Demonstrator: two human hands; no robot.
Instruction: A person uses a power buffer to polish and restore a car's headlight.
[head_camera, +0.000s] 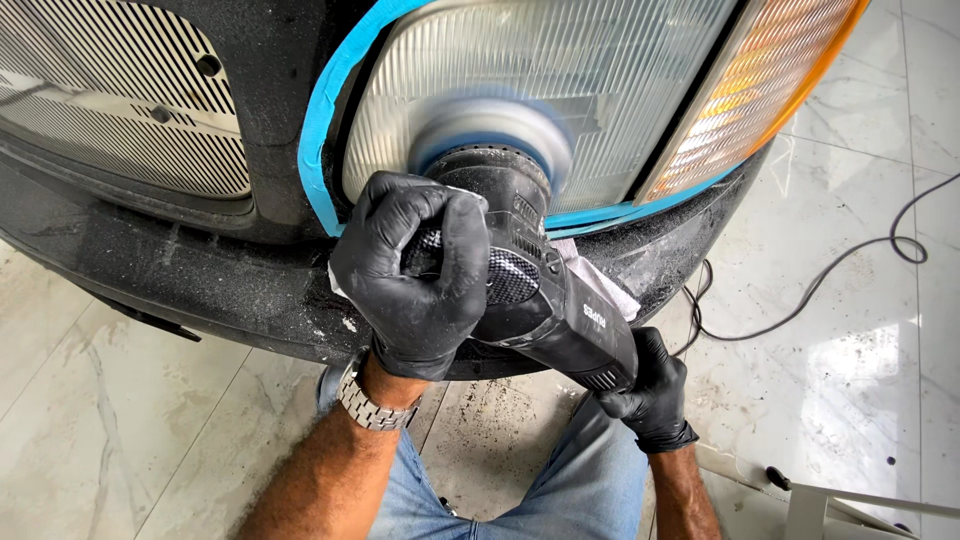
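The black polisher (540, 290) is clamped at its head by the gloved left hand (415, 270) and at its rear grip by the gloved right hand (650, 390), its blue pad (490, 130) pressed against the taped headlight (540, 80), near the lower left corner.

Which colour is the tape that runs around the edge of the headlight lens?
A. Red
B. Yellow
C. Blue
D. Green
C: a blue tape follows the left and lower edge of the clear ribbed headlight lens, where the polisher held by the left hand and the right hand presses its pad on the glass.
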